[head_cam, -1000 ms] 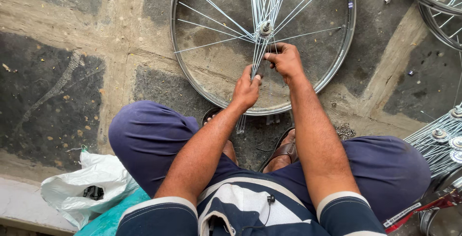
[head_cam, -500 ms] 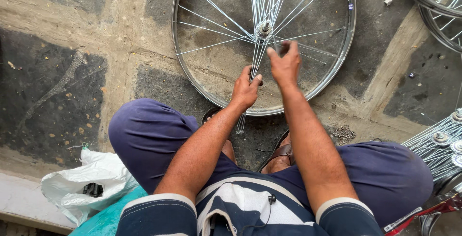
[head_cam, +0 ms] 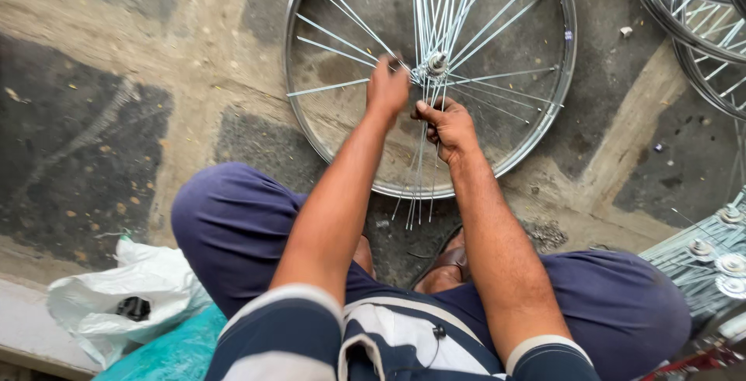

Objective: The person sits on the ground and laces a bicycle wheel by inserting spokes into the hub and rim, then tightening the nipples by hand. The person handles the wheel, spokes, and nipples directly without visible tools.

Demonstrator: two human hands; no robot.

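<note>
A bicycle wheel rim (head_cam: pixel 566 62) lies flat on the stone floor in front of me, with thin steel spokes (head_cam: pixel 482 27) fanning from a central hub (head_cam: pixel 435 62). My left hand (head_cam: pixel 387 87) reaches just left of the hub, fingers pinched on a spoke end. Just below the hub, my right hand (head_cam: pixel 444 123) is closed around a bunch of loose spokes that hang down over the near rim. My knees in dark blue trousers flank the wheel.
More spoked wheels (head_cam: pixel 699 16) lie at the top right. A stack of hubs with spokes (head_cam: pixel 711 253) sits at the right edge. A white plastic bag (head_cam: pixel 116 303) and teal sheet (head_cam: pixel 175 354) rest by my left knee. My sandalled foot (head_cam: pixel 451 264) is below the rim.
My left hand has risen from the near rim up to the hub. The right hand has dropped slightly and closed on the hanging spokes.
</note>
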